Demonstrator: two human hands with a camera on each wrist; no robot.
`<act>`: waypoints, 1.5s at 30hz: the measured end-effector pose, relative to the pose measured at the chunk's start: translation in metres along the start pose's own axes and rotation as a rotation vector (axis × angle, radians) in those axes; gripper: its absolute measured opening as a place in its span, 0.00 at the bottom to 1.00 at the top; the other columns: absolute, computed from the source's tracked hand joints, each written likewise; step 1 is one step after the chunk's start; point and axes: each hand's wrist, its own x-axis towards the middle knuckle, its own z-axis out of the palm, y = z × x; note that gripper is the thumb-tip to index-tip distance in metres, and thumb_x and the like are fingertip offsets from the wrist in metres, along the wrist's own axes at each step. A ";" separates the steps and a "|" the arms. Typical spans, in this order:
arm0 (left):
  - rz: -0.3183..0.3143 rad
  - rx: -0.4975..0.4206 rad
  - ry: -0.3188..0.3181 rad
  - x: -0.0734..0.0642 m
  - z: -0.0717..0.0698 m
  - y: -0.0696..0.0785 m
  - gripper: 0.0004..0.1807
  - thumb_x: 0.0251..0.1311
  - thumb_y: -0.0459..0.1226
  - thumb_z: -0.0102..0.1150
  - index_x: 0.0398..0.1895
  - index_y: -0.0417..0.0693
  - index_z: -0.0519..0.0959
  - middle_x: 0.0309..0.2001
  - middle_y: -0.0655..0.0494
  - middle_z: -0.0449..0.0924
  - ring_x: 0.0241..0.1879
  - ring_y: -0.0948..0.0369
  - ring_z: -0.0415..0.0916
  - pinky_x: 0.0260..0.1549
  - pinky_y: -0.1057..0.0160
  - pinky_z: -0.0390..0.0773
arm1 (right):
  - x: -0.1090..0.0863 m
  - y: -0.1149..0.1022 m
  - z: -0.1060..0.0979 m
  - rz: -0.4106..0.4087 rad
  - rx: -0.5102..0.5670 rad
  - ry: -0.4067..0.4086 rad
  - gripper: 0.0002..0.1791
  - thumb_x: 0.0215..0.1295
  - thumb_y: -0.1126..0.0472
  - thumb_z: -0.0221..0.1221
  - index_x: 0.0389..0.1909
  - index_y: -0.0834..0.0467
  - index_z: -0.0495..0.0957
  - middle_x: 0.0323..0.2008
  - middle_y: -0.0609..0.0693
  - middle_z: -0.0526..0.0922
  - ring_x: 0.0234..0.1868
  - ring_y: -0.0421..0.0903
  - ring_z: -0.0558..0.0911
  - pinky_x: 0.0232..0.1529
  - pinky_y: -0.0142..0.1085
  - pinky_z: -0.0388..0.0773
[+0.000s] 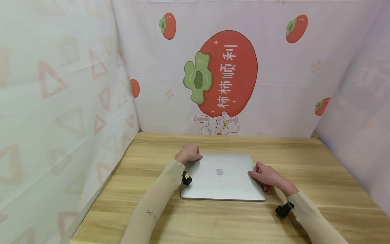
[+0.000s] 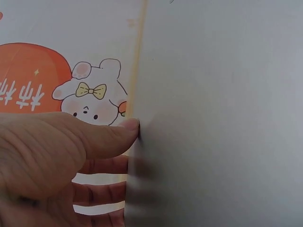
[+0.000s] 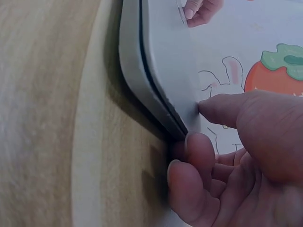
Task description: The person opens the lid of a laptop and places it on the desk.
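Observation:
A closed silver laptop (image 1: 225,184) with an apple logo on its lid lies flat on the wooden table. At its far left corner, my left hand (image 1: 188,153) holds the edge. In the left wrist view the thumb of that hand (image 2: 52,151) sits at the rim of the lid (image 2: 222,113), with the other fingers along the side. My right hand (image 1: 267,174) grips the right edge. The right wrist view has the thumb (image 3: 222,109) against the lid and fingers curled at the side of the laptop (image 3: 163,52), near its lower edge.
A light wood table (image 1: 219,220) spreads around the laptop. A white cloth wall (image 1: 274,101) with persimmon and rabbit prints stands behind, and patterned cloth (image 1: 76,118) hangs along the left side. Black cameras (image 1: 284,210) are strapped to both wrists.

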 end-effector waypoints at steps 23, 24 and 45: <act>0.137 0.059 -0.046 -0.029 -0.002 -0.028 0.28 0.65 0.52 0.58 0.61 0.45 0.74 0.61 0.44 0.73 0.60 0.50 0.71 0.62 0.49 0.72 | -0.014 -0.008 -0.004 -0.096 -0.114 -0.033 0.21 0.70 0.51 0.57 0.52 0.65 0.76 0.18 0.49 0.77 0.17 0.43 0.76 0.17 0.36 0.75; 0.144 0.062 -0.048 -0.031 -0.003 -0.028 0.27 0.65 0.51 0.58 0.61 0.45 0.74 0.61 0.43 0.73 0.60 0.50 0.71 0.62 0.49 0.72 | -0.015 -0.009 -0.005 -0.108 -0.135 -0.026 0.20 0.70 0.52 0.57 0.51 0.65 0.77 0.18 0.49 0.76 0.17 0.43 0.75 0.17 0.36 0.74; 0.297 0.128 -0.072 -0.067 -0.002 -0.022 0.23 0.67 0.50 0.54 0.58 0.46 0.77 0.57 0.45 0.76 0.57 0.48 0.73 0.59 0.50 0.74 | -0.045 -0.055 0.000 -0.476 -0.406 0.072 0.10 0.70 0.54 0.56 0.42 0.55 0.81 0.23 0.38 0.77 0.21 0.31 0.69 0.24 0.28 0.69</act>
